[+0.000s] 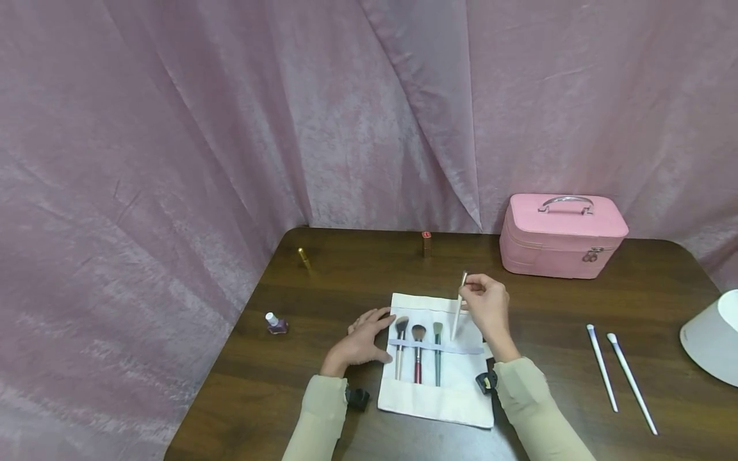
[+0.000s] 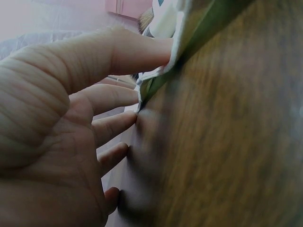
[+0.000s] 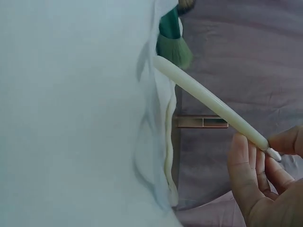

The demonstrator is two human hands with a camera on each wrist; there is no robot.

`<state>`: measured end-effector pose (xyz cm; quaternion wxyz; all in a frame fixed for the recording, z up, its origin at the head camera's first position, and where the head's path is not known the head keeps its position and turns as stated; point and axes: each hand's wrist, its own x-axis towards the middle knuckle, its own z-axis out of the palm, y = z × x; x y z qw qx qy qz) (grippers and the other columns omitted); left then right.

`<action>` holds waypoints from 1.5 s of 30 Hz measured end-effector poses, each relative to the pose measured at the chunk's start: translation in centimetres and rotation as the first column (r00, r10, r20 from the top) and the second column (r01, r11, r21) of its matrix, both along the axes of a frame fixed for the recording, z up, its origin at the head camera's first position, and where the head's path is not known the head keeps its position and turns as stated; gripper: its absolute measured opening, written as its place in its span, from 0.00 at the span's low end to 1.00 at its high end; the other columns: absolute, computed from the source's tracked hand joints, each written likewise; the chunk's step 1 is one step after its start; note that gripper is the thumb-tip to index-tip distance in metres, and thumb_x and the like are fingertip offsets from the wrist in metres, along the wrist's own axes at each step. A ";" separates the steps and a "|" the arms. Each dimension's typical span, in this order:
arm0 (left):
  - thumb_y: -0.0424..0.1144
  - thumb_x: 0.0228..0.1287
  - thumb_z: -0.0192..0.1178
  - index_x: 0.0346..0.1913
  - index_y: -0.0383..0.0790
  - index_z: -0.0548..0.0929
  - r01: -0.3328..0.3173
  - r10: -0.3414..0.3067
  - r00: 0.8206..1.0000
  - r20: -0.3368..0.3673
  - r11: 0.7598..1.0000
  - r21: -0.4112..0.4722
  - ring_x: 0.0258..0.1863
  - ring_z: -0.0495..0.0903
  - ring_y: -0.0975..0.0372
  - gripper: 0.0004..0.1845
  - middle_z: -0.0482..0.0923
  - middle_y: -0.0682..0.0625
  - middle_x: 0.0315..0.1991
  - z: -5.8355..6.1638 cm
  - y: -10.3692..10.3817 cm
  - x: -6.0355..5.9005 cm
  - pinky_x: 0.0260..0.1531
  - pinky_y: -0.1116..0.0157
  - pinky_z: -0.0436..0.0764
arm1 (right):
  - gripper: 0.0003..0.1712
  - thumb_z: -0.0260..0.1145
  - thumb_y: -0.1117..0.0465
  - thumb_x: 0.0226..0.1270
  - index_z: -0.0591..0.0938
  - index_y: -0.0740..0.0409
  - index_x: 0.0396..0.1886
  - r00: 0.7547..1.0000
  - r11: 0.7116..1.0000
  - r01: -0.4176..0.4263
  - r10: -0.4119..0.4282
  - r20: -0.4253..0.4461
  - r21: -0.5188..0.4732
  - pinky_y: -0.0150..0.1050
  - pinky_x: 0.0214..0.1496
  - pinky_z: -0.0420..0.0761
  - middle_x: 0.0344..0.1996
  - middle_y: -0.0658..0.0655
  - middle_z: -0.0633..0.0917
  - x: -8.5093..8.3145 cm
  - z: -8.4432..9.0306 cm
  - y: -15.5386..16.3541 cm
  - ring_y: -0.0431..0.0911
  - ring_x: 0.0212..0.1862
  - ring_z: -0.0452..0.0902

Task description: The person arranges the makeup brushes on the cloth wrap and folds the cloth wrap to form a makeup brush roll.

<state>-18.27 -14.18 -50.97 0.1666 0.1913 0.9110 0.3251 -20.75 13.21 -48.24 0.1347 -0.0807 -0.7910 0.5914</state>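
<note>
A white cloth brush roll (image 1: 429,404) lies unfolded on the table with a pale band (image 1: 469,350) across it. Three makeup brushes sit tucked under the band: an angled dark one (image 1: 401,325), a red-handled one (image 1: 418,371) and a green one (image 1: 437,368). My right hand (image 1: 489,308) pinches a cream-handled makeup brush (image 3: 213,105) near its head, the handle end slanting down to the band. My left hand (image 1: 361,340) rests at the roll's left edge, thumb and straight fingertips touching the cloth border (image 2: 179,45).
Two white-handled brushes (image 1: 602,368) lie to the right, beside a white lampshade-like object (image 1: 712,339). A pink case (image 1: 562,240) stands at the back right. Lipstick (image 1: 426,244), a gold tube (image 1: 303,257) and a nail polish bottle (image 1: 277,324) stand farther left. Pink curtains hang behind the table.
</note>
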 end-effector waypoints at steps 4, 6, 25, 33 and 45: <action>0.33 0.53 0.76 0.76 0.40 0.68 -0.005 0.005 1.000 -0.001 1.000 -0.002 0.78 0.47 0.46 0.45 0.53 0.46 0.79 0.0 0.0 0.0 0.68 0.36 0.48 | 0.11 0.64 0.70 0.65 0.84 0.72 0.45 0.998 0.999 -0.030 0.029 0.064 0.015 0.35 0.31 0.84 0.36 0.65 0.84 0.1 -0.2 -0.1 0.46 0.33 0.81; 0.33 0.53 0.76 0.76 0.40 0.68 -0.007 0.007 1.000 0.001 1.000 -0.002 0.78 0.47 0.46 0.45 0.54 0.46 0.79 0.0 0.0 0.0 0.68 0.36 0.47 | 0.11 0.65 0.70 0.66 0.84 0.72 0.46 0.994 0.999 -0.045 0.043 0.099 0.012 0.34 0.30 0.84 0.36 0.65 0.84 0.1 -0.2 -0.1 0.47 0.33 0.82; 0.33 0.51 0.76 0.75 0.39 0.69 -0.011 0.011 1.000 0.002 1.000 0.005 0.77 0.47 0.45 0.45 0.55 0.45 0.79 0.0 0.1 0.0 0.68 0.35 0.47 | 0.12 0.65 0.68 0.64 0.83 0.73 0.44 0.973 0.995 -0.088 0.077 0.217 0.039 0.37 0.29 0.84 0.35 0.66 0.85 0.7 -0.6 -0.3 0.45 0.26 0.83; 0.34 0.52 0.76 0.75 0.40 0.68 -0.015 0.015 1.000 0.006 1.000 -0.001 0.78 0.47 0.46 0.45 0.54 0.46 0.79 -0.1 0.2 0.0 0.69 0.36 0.48 | 0.11 0.65 0.67 0.65 0.84 0.72 0.43 0.964 0.992 -0.110 0.093 0.250 0.055 0.36 0.26 0.83 0.33 0.64 0.86 1.1 -0.6 -0.4 0.44 0.23 0.83; 0.33 0.52 0.76 0.75 0.40 0.68 -0.011 0.011 1.000 0.007 1.000 0.000 0.78 0.47 0.46 0.46 0.54 0.46 0.79 -0.1 0.1 -0.1 0.69 0.37 0.47 | 0.10 0.64 0.66 0.64 0.84 0.71 0.37 0.942 0.981 -0.176 0.145 0.302 0.077 0.34 0.25 0.80 0.23 0.57 0.83 1.8 -0.6 -0.7 0.42 0.22 0.79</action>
